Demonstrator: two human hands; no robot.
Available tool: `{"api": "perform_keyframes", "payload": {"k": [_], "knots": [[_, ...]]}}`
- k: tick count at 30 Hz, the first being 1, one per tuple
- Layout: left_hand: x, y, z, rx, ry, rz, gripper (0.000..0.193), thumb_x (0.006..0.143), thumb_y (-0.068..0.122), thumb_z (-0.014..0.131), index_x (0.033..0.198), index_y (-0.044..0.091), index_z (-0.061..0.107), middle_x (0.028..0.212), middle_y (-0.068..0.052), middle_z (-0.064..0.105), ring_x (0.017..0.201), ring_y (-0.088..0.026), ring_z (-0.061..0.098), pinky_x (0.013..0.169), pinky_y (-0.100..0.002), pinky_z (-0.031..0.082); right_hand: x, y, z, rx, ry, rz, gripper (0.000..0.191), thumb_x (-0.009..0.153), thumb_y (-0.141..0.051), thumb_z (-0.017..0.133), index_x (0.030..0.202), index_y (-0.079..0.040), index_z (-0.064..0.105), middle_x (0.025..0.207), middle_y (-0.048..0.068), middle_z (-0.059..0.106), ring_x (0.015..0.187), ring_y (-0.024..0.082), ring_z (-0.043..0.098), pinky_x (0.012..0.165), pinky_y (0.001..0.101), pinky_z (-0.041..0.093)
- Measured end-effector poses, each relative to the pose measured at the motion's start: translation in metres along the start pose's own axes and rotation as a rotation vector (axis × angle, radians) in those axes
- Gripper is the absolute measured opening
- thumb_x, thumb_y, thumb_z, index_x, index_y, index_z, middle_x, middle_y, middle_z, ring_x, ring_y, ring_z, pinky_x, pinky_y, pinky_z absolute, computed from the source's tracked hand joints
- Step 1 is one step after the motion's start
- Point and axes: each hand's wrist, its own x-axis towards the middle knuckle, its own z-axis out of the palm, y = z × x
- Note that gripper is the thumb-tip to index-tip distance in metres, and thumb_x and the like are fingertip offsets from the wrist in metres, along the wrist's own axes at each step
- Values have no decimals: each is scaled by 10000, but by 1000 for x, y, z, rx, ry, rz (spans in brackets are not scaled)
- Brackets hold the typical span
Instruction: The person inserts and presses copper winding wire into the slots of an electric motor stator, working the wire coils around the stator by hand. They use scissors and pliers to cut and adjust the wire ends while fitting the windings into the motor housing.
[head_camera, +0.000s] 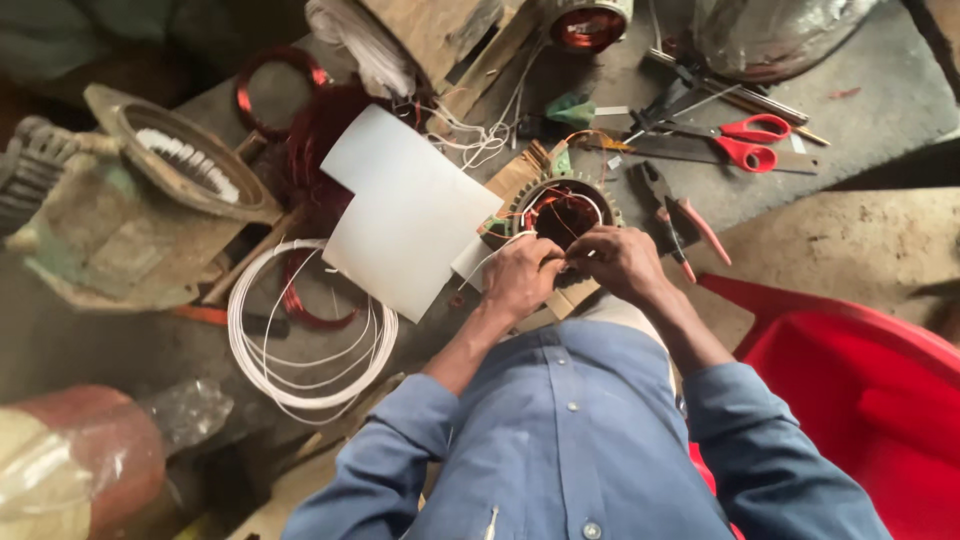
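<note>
Your left hand (520, 275) and right hand (617, 260) met at the near rim of the motor stator (560, 212), just right of the frame's centre. Both were curled, fingertips pressed together on what looked like a thin white wire or sleeve (495, 253) trailing off to the left of the stator; the exact pinch was hidden behind your knuckles, so I cannot tell how firmly either hand held it. The stator sat on the desk (860, 90) with its copper windings (556, 214) showing inside the toothed ring.

To have done this step well, I judge you needed to keep the hands close together, as they were, so the fine strand stayed taut and short between them. You also needed to avoid scraping the copper against the ring's teeth.

The white insulation sheets (405, 210) lay touching the stator's left side, the coil of white tubing (305, 340) lower left, the pliers (672, 215) just right of your right hand, and the red-handled scissors (745, 142) at upper right, well apart from your hands.
</note>
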Motion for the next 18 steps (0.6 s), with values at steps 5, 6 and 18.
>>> {"api": "perform_keyframes", "payload": {"k": [5, 6, 18], "knots": [[11, 10, 8, 139, -17, -70, 178, 808, 287, 766, 953, 190, 803, 897, -101, 697, 896, -310, 698, 776, -453, 550, 2, 3, -1, 137, 63, -63, 431, 800, -268, 843, 1189, -135, 711, 894, 42, 771, 701, 221, 746, 616, 340, 567], [13, 13, 9, 151, -26, -103, 172, 818, 286, 759, 958, 199, 810, 910, -105, 701, 895, -315, 700, 773, -459, 553, 4, 5, -2, 138, 46, -84, 475, 795, -253, 844, 1227, -125, 695, 904, 43, 780, 700, 208, 742, 619, 329, 566], [21, 37, 9, 246, -38, -270, 171, 801, 299, 759, 917, 192, 824, 965, -113, 720, 905, -344, 702, 781, -489, 554, -2, 43, -12, 812, -103, 137, 234, 941, -67, 705, 1167, -10, 727, 882, 52, 727, 705, 82, 658, 608, 242, 532]]}}
